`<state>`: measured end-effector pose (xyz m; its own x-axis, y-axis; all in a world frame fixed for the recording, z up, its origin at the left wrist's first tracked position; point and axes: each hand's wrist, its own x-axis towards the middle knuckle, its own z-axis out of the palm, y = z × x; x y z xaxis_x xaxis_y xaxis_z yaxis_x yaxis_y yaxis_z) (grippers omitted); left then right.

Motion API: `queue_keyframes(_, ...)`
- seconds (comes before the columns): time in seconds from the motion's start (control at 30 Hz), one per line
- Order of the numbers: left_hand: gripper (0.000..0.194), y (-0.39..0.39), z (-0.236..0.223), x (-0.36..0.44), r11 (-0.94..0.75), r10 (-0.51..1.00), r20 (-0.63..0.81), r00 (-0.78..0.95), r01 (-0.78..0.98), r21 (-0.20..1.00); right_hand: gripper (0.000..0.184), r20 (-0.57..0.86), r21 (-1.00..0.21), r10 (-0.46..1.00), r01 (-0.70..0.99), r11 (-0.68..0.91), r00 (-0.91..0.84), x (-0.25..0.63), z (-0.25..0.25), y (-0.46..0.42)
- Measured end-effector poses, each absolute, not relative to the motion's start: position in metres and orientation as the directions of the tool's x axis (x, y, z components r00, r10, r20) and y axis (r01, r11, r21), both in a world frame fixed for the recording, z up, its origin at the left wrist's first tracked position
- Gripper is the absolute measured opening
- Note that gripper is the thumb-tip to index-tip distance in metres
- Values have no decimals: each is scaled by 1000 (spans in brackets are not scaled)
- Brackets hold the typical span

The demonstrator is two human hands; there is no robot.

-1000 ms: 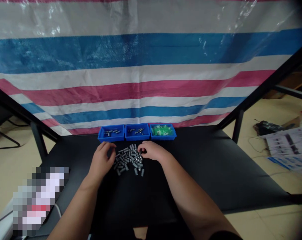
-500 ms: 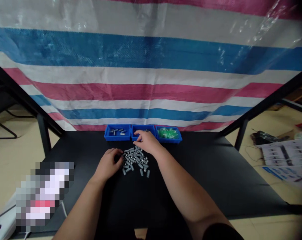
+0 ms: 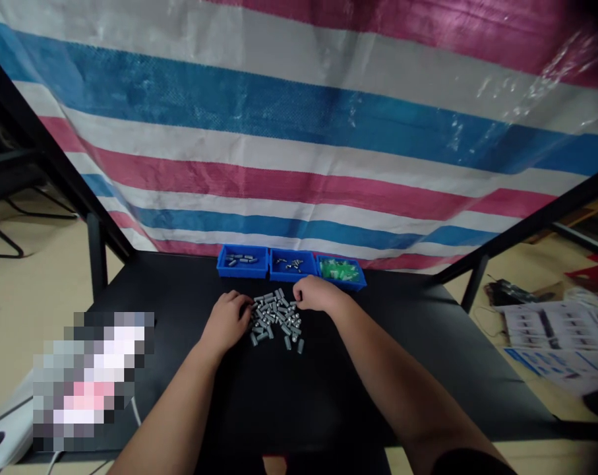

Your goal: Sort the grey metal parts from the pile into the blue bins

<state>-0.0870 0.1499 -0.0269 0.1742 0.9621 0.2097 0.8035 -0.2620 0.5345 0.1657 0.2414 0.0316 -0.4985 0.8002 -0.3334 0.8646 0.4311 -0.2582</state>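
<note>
Blue plastic trays, three of them, stood side by side beyond both hands at the far edge of the black table [image 3: 145, 284]. Ahead of the left hand [image 3: 226, 323], the left tray [image 3: 242, 262] held a few short grey metal cylinders lying flat and loosely scattered. The middle tray [image 3: 293, 265], just ahead of the right hand [image 3: 317, 294], held a sparse scatter of smaller grey metal pieces, too small to name exactly. Further ahead and slightly right of that hand, the right tray [image 3: 340, 273] was filled with a heap of translucent green plastic pieces. A loose pile of grey metal cylinders [image 3: 275, 321] lay directly on the table between the two hands, nearer the person than the trays and apart from them. The left hand lay at the pile's left edge, palm down, its fingers curled narrowly and touching the nearest cylinders. The right hand reached over the pile's upper right edge, with its fingertips [image 3: 297, 301] bent down among the cylinders. Neither hand was spread wide, but whether either held a cylinder could not be told, since the fingers hid that. Well to the left of the left hand sat a pixelated, unreadable object [image 3: 93, 376], while printed sheets [image 3: 550, 336] lay on the floor far to the right of the right hand
</note>
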Motion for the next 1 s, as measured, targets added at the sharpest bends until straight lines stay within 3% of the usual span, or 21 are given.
queue_keyframes(0.07,25,151,-30,-88,-264,960,227,163,801,538,9,-333,-272,784,849,452,-524,158,43,246)
queue_keyframes(0.13,26,153,-33,-89,-265,959,235,157,789,554,8,-183,-354,810,806,474,-557,147,53,248)
queue_keyframes(0.2,26,154,-34,-90,-268,959,234,159,774,574,22,1,-445,845,757,479,-535,138,60,247)
queue_keyframes(0.27,25,154,-34,-91,-271,959,234,160,763,587,32,71,-474,870,750,460,-488,134,61,245)
queue_keyframes(0.33,24,153,-33,-92,-275,958,237,164,761,587,25,19,-424,878,792,440,-478,138,58,240)
queue_keyframes(0.47,23,152,-32,-92,-285,956,230,182,756,589,8,-232,-328,847,858,395,-478,151,46,228)
queue_keyframes(0.63,23,153,-31,-91,-280,959,218,182,725,629,9,-467,-405,775,882,242,-427,156,33,220)
queue_keyframes(0.77,24,151,-26,-98,-174,961,276,4,786,593,10,-532,-437,743,883,169,-405,156,34,227)
queue_keyframes(0.83,27,148,-24,-105,-53,944,302,-130,847,529,10,-465,-439,784,876,199,-411,156,40,233)
queue_keyframes(0.9,31,146,-23,-111,40,934,295,-202,879,474,12,-253,-450,886,858,248,-389,156,48,238)
queue_keyframes(1.0,32,146,-27,-115,49,950,256,-181,893,448,21,91,-420,961,865,274,-260,157,56,238)
